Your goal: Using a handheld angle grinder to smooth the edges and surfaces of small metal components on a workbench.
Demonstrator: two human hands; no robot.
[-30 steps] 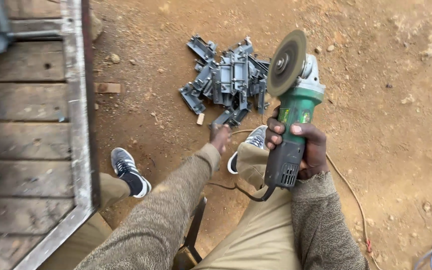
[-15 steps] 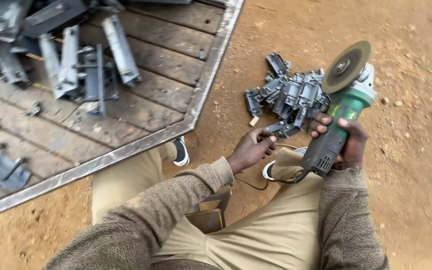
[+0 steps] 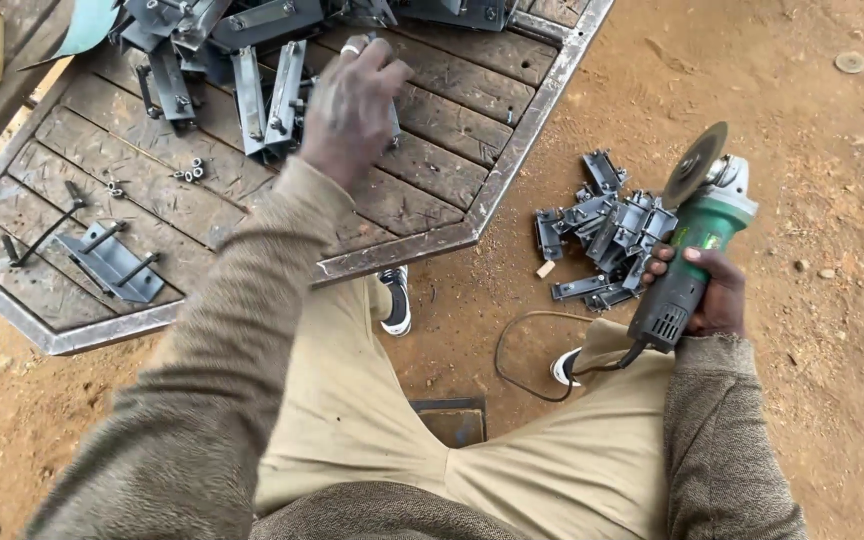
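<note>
- A grey metal bracket (image 3: 112, 262) with two rods lay alone on the near left part of the wooden platform (image 3: 422, 175), which had a steel frame around its planks.
- A few small bolts (image 3: 190, 173) lay loose on the planks just beyond that bracket.
- A heap of grey metal pieces (image 3: 252, 70) filled the far end of the platform.
- The left hand (image 3: 352, 105) was stretched over the platform at the edge of that heap, its fingers curled down on a pale metal piece (image 3: 392, 120) (mostly hidden beneath the hand, so whether they gripped it could not be told).
- A second pile of metal brackets (image 3: 602, 235) lay on the dirt ground (image 3: 812, 100) to the right of the platform.
- The right hand (image 3: 707, 290) was clenched around the dark handle of a green angle grinder (image 3: 697, 235), held just beside that pile (its disc tilted upward and clear of the ground).
- The grinder's cord (image 3: 522, 350) looped across the dirt by the person's knee.
</note>
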